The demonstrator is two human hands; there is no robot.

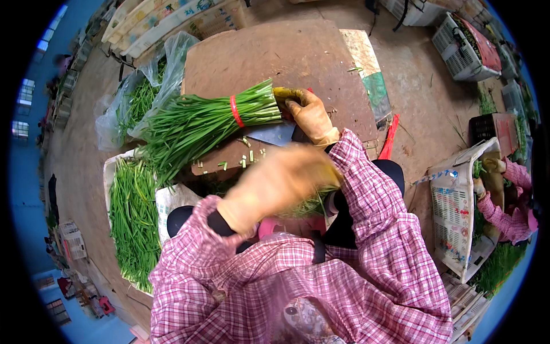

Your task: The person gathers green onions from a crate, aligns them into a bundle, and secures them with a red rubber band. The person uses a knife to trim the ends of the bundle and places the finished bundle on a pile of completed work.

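A bunch of long green stalks [215, 114], tied with a red band [236, 111], lies on the brown board [275, 56]. At its cut ends is my right hand [311, 114], in a stained, tan rubber glove with bent fingers; whether it grips anything I cannot tell. My left hand [283, 180], gloved alike, is blurred by motion in front of my lap, and its grasp is unclear. A knife's broad metal blade [273, 133] lies partly under the bunch. Short cut stalk pieces [244, 161] are scattered near the board's front edge.
At left stand a crate of loose green stalks [134, 219] and a clear plastic bag [144, 94] of greens. Red ties [390, 137] lie right of the board. White plastic crates [451, 210] stand farther right, beside another person [511, 206]. More crates [184, 26] are behind the board.
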